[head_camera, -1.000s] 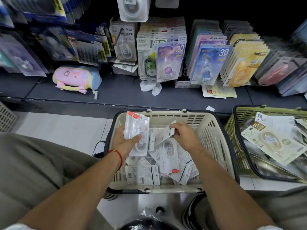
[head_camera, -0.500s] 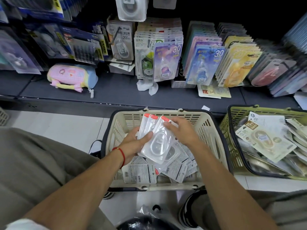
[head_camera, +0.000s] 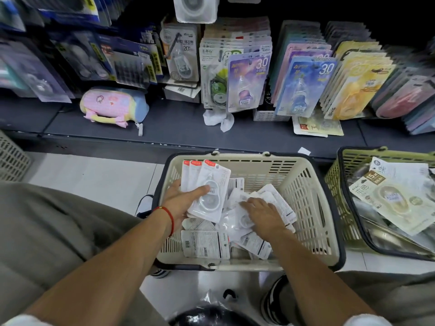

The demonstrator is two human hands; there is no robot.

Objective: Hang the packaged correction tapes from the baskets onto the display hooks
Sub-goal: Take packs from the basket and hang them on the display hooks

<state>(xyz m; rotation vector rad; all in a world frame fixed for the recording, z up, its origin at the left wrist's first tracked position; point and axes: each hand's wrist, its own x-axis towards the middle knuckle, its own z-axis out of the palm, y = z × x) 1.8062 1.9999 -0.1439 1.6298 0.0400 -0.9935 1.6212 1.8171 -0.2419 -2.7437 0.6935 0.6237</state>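
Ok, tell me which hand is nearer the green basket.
Right. The right hand reaches into the beige basket on the side toward the green basket; the left hand holds packets at the far side.

two baskets (head_camera: 315, 191), two hands (head_camera: 181, 203)

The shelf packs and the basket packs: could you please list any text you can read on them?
"30": purple pack.
"30": blue pack.
"20": clear hanging pack.
"15": cream pack in the green basket.
White packs held by the left hand: print too small.
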